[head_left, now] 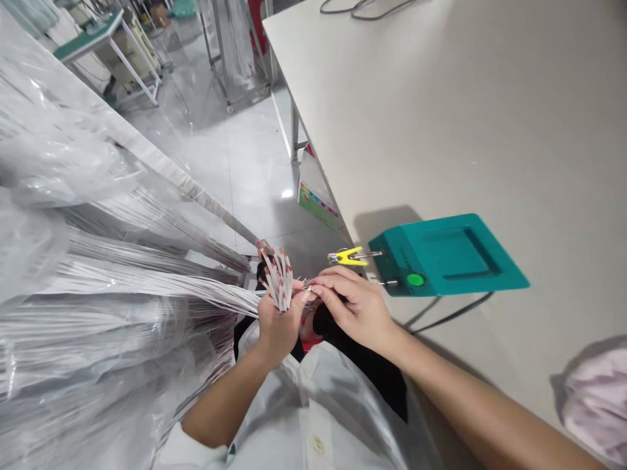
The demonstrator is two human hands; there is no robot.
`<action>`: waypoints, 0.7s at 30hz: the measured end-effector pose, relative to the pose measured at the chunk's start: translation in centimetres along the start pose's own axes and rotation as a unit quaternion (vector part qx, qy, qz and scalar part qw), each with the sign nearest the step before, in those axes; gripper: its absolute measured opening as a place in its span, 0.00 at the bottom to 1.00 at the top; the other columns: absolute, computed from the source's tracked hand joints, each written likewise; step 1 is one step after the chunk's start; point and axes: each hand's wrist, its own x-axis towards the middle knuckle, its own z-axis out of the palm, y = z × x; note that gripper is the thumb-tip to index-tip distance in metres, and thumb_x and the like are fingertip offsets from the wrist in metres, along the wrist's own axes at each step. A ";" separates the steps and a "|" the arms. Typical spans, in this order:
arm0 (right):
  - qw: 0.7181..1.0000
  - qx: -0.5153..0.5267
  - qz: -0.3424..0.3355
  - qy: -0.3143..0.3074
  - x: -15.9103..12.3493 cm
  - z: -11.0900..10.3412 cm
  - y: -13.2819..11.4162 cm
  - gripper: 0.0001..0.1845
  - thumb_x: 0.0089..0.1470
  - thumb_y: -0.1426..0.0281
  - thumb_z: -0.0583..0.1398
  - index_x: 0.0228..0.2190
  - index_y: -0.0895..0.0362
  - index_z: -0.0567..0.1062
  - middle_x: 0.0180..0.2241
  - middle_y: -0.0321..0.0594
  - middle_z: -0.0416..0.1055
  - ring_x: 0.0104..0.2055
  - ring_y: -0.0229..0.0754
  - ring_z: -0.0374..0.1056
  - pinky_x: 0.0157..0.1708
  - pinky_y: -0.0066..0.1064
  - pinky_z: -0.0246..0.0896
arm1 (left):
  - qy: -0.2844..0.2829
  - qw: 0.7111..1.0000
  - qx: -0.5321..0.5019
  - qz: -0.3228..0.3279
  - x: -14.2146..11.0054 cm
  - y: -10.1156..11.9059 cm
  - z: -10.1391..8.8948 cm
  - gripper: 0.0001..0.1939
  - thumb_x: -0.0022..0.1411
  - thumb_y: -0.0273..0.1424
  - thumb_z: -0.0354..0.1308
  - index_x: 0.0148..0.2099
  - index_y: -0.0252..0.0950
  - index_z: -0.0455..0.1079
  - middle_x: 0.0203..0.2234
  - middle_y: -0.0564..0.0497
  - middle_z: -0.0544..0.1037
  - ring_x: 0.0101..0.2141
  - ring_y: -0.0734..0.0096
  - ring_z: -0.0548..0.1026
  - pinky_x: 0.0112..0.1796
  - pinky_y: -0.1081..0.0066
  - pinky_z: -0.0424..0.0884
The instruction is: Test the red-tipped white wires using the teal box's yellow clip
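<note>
My left hand (277, 324) is closed round a bundle of thin white wires (280, 279) whose red-tipped ends fan upward from my fist. Long runs of the same wires (147, 287) trail off to the left under clear plastic. My right hand (349, 304) pinches one wire end right beside the left fist, fingers pressed together. Just beyond my right hand stands a teal box (443, 253) with a green button (415, 279) and a yellow clip (349, 256) on its left side.
The teal box sits on a large white table (465, 117), with a black cable (450, 314) running from it. Clear plastic sheeting (59, 196) covers wire bundles at left. A pale cloth (597, 398) lies at the right edge. Racks and tables stand on the floor beyond.
</note>
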 end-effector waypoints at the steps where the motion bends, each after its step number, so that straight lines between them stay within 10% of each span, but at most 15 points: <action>1: 1.000 -0.019 -0.012 0.001 0.0 0.1 -0.1 0.08 0.54 0.74 0.55 0.31 0.57 0.75 0.31 0.43 0.71 0.31 0.37 0.68 0.32 0.29 0.65 | 0.002 1.000 -0.004 0.006 0.1 -0.1 0.0 0.04 0.52 0.29 0.58 0.32 0.34 0.69 0.22 0.54 0.74 0.19 0.78 0.67 0.25 0.75 0.65; 7: 0.999 0.004 0.031 -0.028 0.3 -0.1 -0.9 0.08 0.54 0.73 0.53 0.27 0.58 0.72 0.26 0.39 0.68 0.26 0.35 0.64 0.26 0.26 0.61 | -0.018 0.999 -0.002 0.033 0.1 -0.1 -0.1 0.02 0.54 0.28 0.56 0.30 0.35 0.67 0.22 0.54 0.73 0.21 0.77 0.68 0.27 0.74 0.66; 12: 0.966 0.094 0.212 -0.115 1.0 -1.0 -1.6 0.08 0.49 0.69 0.55 0.23 0.58 0.71 0.19 0.34 0.66 0.19 0.32 0.59 0.20 0.25 0.55 | -0.003 0.996 0.035 0.079 0.1 0.1 0.1 0.01 0.51 0.27 0.56 0.28 0.35 0.68 0.21 0.53 0.73 0.26 0.71 0.72 0.32 0.71 0.68; 21: 0.707 0.485 0.482 -0.179 1.0 -0.9 -0.2 0.10 0.33 0.69 0.66 0.18 0.60 0.71 0.13 0.29 0.61 0.12 0.25 0.45 0.11 0.21 0.37 | -0.058 0.983 0.155 0.083 0.1 -0.3 -0.9 0.06 0.54 0.28 0.54 0.27 0.35 0.71 0.23 0.51 0.75 0.29 0.69 0.73 0.35 0.71 0.67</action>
